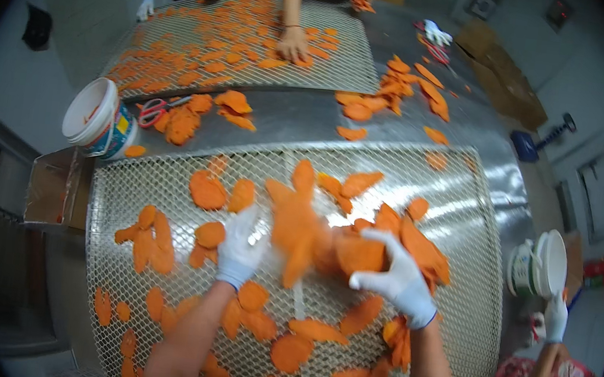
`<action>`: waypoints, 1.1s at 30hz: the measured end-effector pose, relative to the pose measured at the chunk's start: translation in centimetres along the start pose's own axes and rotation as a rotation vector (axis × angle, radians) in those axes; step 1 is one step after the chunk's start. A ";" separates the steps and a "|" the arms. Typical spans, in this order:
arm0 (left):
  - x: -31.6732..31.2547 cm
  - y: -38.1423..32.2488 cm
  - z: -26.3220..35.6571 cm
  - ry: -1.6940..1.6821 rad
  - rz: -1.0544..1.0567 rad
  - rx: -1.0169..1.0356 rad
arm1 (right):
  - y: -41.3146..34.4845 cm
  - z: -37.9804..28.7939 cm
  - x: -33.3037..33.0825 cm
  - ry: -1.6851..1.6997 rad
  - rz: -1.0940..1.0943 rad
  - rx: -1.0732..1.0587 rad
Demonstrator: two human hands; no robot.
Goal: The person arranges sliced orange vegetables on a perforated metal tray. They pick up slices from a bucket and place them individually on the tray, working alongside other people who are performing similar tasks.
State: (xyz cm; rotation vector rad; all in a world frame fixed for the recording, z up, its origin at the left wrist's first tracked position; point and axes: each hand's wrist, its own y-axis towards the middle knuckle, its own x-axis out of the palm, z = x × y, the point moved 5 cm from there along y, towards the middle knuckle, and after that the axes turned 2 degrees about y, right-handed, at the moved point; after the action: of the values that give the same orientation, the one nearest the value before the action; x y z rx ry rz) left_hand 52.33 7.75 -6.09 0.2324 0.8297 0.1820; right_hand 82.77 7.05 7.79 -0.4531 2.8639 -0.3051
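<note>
My left hand [243, 243], in a white glove with a pale blue cuff, is over the metal mesh rack [308, 370], just left of a blurred cluster of flat orange slices [296, 216]; whether it touches them I cannot tell. My right hand [395, 282], gloved alike, has thumb and fingers spread around a thicker orange piece [360, 255]. A pile of long orange slices [424, 249] lies just beyond its fingers. More orange slices [290, 352] are scattered over the mesh around both forearms.
Beyond, two people handle slices on a second mesh rack [350, 75]. Red-handled scissors [153, 112] and a white bucket [98, 118] stand at the left. Loose slices [396, 87] lie on the metal table [300, 112]. At right, a person's gloved hand [556, 318] is by another bucket [538, 265].
</note>
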 end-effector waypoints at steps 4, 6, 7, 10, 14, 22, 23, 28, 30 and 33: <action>-1.2 0.2 -2.1 -0.329 -0.025 -0.300 | -13.0 6.0 3.1 -0.107 0.150 0.222; -1.5 2.0 -4.7 -0.607 -0.004 -0.288 | -18.2 10.1 5.1 -0.311 0.242 0.027; -2.2 3.2 -6.0 -0.668 -0.099 -0.344 | -19.8 9.9 6.3 -0.614 0.186 0.025; -4.8 4.5 -2.6 -0.167 -0.373 -0.277 | -25.1 10.7 8.0 -0.719 0.231 -0.149; -3.5 -3.0 6.9 -0.054 -0.147 0.129 | -31.4 10.8 9.7 -0.727 0.437 -0.105; -3.2 -21.6 13.2 -0.052 -0.432 0.505 | -36.2 9.0 8.9 -0.751 0.704 -0.173; -3.0 -21.1 12.2 -0.275 -0.557 0.297 | -36.6 8.9 8.9 -0.630 0.755 -0.180; -5.6 -16.2 1.9 -1.247 -0.028 -0.424 | -35.3 12.0 9.5 -0.590 0.853 -0.148; -7.8 -16.9 0.2 -1.721 0.168 -0.818 | -35.5 15.0 8.9 -0.196 0.904 -0.021; -11.8 -20.2 0.6 -1.279 0.274 -0.805 | -36.8 16.3 9.8 0.136 0.864 0.293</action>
State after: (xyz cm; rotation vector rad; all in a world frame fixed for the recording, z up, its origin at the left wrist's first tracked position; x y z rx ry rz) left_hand 46.34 -14.69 -2.90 -0.3047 -0.5782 0.5283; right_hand 88.00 -33.11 -0.83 0.8606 2.7488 -0.5737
